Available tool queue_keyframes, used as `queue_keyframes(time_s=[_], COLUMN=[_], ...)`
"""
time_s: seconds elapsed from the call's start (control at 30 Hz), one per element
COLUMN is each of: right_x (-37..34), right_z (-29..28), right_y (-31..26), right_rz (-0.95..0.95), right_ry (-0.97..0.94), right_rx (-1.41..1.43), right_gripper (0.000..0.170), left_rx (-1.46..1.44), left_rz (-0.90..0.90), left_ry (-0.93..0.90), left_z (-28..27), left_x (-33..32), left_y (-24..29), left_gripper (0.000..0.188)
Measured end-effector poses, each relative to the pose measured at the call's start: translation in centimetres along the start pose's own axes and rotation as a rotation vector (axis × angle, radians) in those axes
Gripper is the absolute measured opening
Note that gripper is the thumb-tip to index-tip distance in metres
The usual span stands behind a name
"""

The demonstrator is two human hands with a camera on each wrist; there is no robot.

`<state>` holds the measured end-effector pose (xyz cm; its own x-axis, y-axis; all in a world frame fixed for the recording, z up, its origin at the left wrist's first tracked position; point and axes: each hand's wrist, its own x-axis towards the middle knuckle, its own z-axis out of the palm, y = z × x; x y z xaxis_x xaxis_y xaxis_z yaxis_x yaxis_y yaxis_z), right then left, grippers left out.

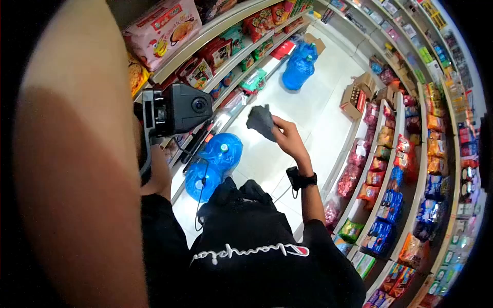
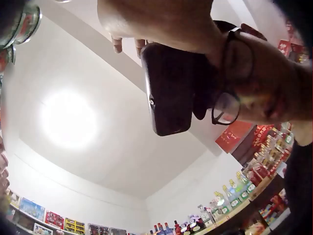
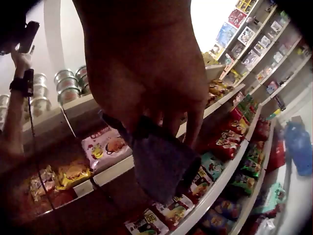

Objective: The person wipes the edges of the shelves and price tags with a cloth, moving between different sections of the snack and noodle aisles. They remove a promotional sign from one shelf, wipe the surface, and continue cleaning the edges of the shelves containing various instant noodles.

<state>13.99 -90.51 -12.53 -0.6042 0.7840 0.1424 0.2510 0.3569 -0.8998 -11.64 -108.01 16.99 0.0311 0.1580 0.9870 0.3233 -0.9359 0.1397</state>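
Observation:
My right hand (image 1: 288, 137) pinches a dark grey cloth (image 1: 261, 122) by one edge, above the pale floor. In the right wrist view the cloth (image 3: 164, 161) hangs crumpled below the fingers, in front of the snack shelves. My left arm is raised; its forearm (image 1: 82, 169) fills the left of the head view and the hand is out of that frame. In the left wrist view my left hand (image 2: 159, 22) grips a black phone-like device (image 2: 171, 88) in front of the face, with fingertips showing past its edge.
Shelves of packaged noodles (image 1: 197, 72) run along the left, and curved snack shelves (image 1: 380, 195) line the right. Blue-wrapped water jugs (image 1: 203, 179) stand by the left shelf, another blue bundle (image 1: 299, 69) farther up the aisle. Open cardboard boxes (image 1: 353, 101) sit near the right shelves.

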Motion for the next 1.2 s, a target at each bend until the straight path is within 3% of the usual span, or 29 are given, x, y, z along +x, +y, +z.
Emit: queue_keyframes(time_s=[0.13, 0.27, 0.3, 0.37, 0.4, 0.43, 0.5, 0.57, 0.67, 0.77, 0.87, 0.97, 1.07, 1.2], right_x=[-6.6, -13.7, -15.4, -18.6, -20.4, -22.0, -24.9, -27.8, -31.3, -33.2, -34.7, -34.5, -34.5, -33.9], right_z=[0.0, 1.9, 2.0, 3.5, 3.8, 4.9, 7.0, 7.8, 8.9, 9.5, 12.8, 15.7, 20.0, 27.9], right_y=[2.0, 0.4, -1.2, -1.7, -0.7, -0.5, -0.9, -1.3, -1.8, -4.6, -6.3, -8.1, -10.2, -14.6], right_rz=[0.161, 0.126, 0.307, 0.289, 0.4, 0.411, 0.427, 0.482, 0.502, 0.486, 0.487, 0.487, 0.531, 0.652], right_ry=[0.028, 0.082, 0.019, 0.043, -0.036, -0.017, 0.038, 0.017, 0.048, -0.02, -0.08, -0.126, -0.152, -0.195], right_rx=[0.025, 0.03, 0.102, 0.221, 0.231, 0.445, 0.859, 1.02, 1.093, 1.272, 1.179, 1.135, 1.081, 0.983], right_gripper=[0.035, 0.033, 0.029, 0.027, 0.029, 0.03, 0.032, 0.037, 0.04, 0.045, 0.046, 0.046, 0.048, 0.052], left_rx=[0.028, 0.131, 0.182, 0.334, 0.425, 0.533, 0.666, 0.562, 0.268, 0.278, 0.193, -0.031, -0.116, 0.074], left_rz=[-0.047, -0.185, -0.247, -0.379, -0.44, -0.467, -0.719, -1.086, -1.618, -1.501, -1.534, -1.564, -1.48, -1.363], left_ry=[0.01, 0.001, -0.011, -0.1, -0.162, -0.227, -0.478, -0.621, -0.479, -0.592, -0.54, -0.429, -0.213, -0.132], left_z=[1.7, 4.8, 5.9, 8.3, 9.4, 10.6, 11.0, 11.2, 12.3, 11.5, 8.4, 5.2, 1.5, -5.2], left_x=[-1.5, -5.1, -6.7, -10.7, -13.1, -15.8, -21.7, -28.0, -31.5, -31.5, -30.6, -31.9, -33.6, -35.7], left_y=[3.2, 5.1, 5.4, 5.6, 6.0, 6.5, 8.5, 11.0, 16.0, 20.7, 23.7, 25.0, 27.8, 32.3], left_gripper=[0.072, 0.073, 0.073, 0.073, 0.074, 0.072, 0.069, 0.049, 0.045, 0.041, 0.043, 0.036, 0.022, 0.015])
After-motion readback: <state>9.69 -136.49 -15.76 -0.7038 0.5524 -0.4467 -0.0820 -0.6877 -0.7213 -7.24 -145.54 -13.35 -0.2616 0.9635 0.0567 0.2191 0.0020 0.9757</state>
